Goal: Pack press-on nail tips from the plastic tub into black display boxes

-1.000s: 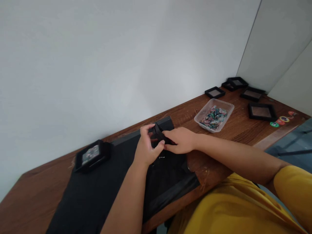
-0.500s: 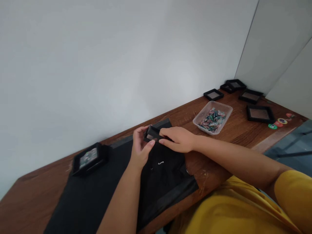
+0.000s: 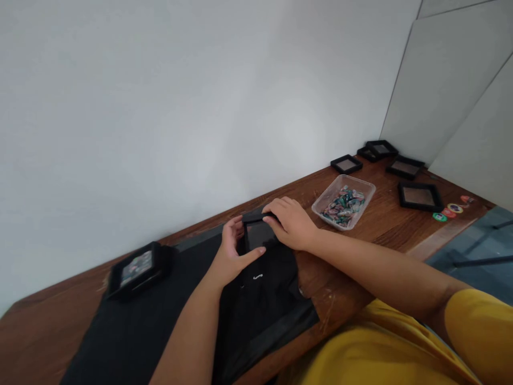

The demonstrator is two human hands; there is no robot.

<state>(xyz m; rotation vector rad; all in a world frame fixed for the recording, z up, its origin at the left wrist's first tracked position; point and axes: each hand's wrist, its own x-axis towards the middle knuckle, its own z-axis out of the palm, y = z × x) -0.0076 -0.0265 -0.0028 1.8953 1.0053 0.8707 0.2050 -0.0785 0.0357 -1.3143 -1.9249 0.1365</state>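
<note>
A small black box frame (image 3: 258,235) with a clear pane is held between both hands above the black mat (image 3: 160,315). My left hand (image 3: 232,254) grips its left side, the thumb along the near edge and the fingers behind. The right side and far top edge are in my right hand (image 3: 292,224), its fingers curled over the rim and partly hiding it. A short white curled scrap (image 3: 257,276) lies on the mat just below the frame.
Stacked black frames (image 3: 138,269) with a colourful filling sit at the left. A clear plastic tub (image 3: 343,202) of shiny shell-like pieces stands to the right. Beyond it lie several black frames (image 3: 420,196) and round stickers (image 3: 454,208). A white wall (image 3: 180,107) borders the wooden table's back.
The frame has been tipped so that its pane now faces me more. My right hand has shifted up onto its far edge, and my left thumb has moved lower. The camera has turned slightly.
</note>
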